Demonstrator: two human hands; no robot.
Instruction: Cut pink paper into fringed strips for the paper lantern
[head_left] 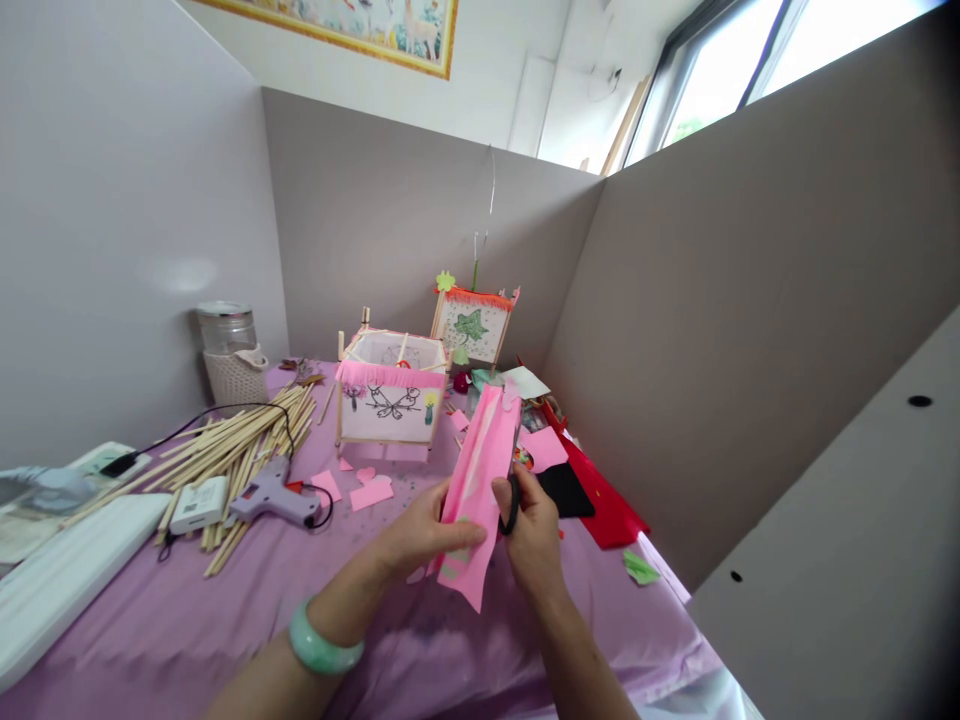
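My left hand (pixel 424 535) pinches the lower part of a folded pink paper sheet (pixel 480 480) and holds it upright above the purple tablecloth (pixel 225 620). My right hand (pixel 534 535) is closed round the black handles of a pair of scissors (pixel 512 500), whose blades lie against the right edge of the pink sheet. A green bangle (pixel 322 640) sits on my left wrist. Behind the sheet stands a paper lantern with a pink fringe (pixel 388 395), and a second lantern with an orange fringe (pixel 472 325) is further back.
A lilac glue gun (pixel 274 497) and a white power adapter (pixel 196 503) lie beside a heap of wooden sticks (pixel 232 445). Pink paper scraps (pixel 371 490), red and black sheets (pixel 600 500), a lidded jar (pixel 229 345) and grey partition walls surround the table.
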